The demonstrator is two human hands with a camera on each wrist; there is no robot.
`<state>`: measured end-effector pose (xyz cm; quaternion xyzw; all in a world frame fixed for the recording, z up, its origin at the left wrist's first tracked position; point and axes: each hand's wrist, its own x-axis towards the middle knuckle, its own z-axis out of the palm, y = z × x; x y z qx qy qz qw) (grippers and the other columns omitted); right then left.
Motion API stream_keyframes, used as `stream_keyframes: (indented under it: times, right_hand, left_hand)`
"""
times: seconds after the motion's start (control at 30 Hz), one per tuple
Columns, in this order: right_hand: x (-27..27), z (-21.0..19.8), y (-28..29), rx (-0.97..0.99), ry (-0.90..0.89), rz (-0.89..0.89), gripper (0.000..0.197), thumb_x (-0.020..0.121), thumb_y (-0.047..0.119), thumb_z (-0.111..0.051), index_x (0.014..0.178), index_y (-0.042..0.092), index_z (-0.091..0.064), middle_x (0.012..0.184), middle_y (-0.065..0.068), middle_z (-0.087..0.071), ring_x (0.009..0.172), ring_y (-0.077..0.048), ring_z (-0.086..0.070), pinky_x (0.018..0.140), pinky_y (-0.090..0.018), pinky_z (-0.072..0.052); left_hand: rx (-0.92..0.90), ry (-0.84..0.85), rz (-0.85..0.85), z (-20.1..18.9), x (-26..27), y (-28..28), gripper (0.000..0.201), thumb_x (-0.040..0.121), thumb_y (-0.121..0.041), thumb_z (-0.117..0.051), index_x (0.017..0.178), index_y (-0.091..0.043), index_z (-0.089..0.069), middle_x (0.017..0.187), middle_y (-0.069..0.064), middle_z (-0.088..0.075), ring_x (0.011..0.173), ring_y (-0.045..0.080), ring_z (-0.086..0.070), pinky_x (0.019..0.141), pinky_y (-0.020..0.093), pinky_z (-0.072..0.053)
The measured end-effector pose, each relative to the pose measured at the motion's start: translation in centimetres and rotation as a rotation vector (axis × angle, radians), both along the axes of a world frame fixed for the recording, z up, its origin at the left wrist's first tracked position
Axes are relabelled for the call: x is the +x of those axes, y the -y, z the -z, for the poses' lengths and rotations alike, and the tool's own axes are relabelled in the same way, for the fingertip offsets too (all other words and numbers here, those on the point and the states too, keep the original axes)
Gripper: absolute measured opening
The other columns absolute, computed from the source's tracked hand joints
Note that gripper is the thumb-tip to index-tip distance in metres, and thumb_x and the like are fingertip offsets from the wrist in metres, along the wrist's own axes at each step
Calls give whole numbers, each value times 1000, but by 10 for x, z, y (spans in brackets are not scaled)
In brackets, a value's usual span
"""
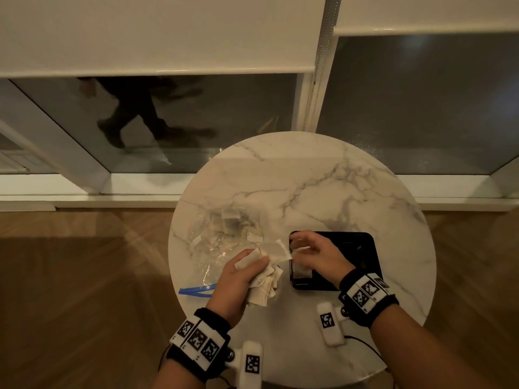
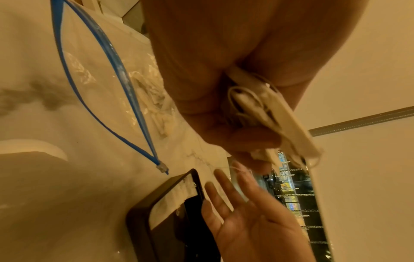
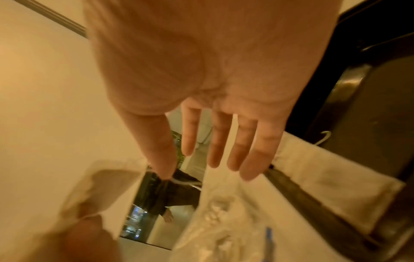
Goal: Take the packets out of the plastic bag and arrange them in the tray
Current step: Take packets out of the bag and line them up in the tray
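My left hand (image 1: 250,262) grips a bunch of white paper packets (image 1: 264,287) with strings, seen close in the left wrist view (image 2: 275,113). One packet (image 1: 276,249) sticks out of the bunch towards the right. My right hand (image 1: 300,245) hovers over the left edge of the black tray (image 1: 362,248), its fingers (image 3: 219,141) straight and spread. A thin string runs by its thumb tip. One packet (image 1: 302,273) lies flat in the tray's near left corner (image 3: 325,177). The clear plastic bag (image 1: 219,237) lies left of the tray with more packets inside.
All of this sits on a round marble table (image 1: 323,178). The bag's blue zip strip (image 1: 196,291) is open and lies near the table's left edge (image 2: 125,79). Behind the table are a window and a lowered blind; wooden floor surrounds it.
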<state>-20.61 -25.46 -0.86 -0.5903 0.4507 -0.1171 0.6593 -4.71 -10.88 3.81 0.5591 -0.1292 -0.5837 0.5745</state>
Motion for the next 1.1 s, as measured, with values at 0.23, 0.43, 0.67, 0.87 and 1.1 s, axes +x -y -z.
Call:
stream_keyframes:
  times: [0.23,0.43,0.67,0.87,1.1]
  right_hand:
    - [7,-50,-10,727,607,80,58,78,13,-53,136,11,-54,102,-18,-62,96,-37,-56,78,-46,-46]
    - [9,-53,-21,481,411,16,53,75,2,-71,126,9,-61,105,-18,-65,92,-37,-59,72,-40,-49]
    - [-1,-41,-20,304,233,298,16,82,-3,-66,95,8,-65,84,-12,-61,63,-16,-53,49,-27,-37]
    - [-32,-3,-13,263,88,590,18,84,-7,-62,99,4,-60,103,-19,-64,87,-28,-64,58,-30,-52]
    - [-30,35,-16,308,-7,597,24,90,-7,-55,111,2,-62,110,-20,-61,96,-30,-61,72,-37,-57]
  left_hand:
    - [-50,-8,178,-20,4,5,25,95,-8,-62,113,8,-60,87,28,-64,63,31,-61,55,34,-52]
    - [-32,45,212,-20,10,4,24,91,-9,-69,109,6,-64,91,28,-67,67,32,-64,60,37,-56]
    - [-46,63,38,-12,16,-9,10,95,-3,-60,97,6,-63,76,20,-66,61,29,-62,55,34,-53]
    - [25,-35,-124,6,33,-33,10,97,-15,-61,96,-7,-66,78,14,-63,65,23,-61,61,34,-50]
    - [55,-39,-178,0,36,-35,13,97,-16,-61,103,-8,-69,83,13,-64,72,24,-62,54,28,-52]
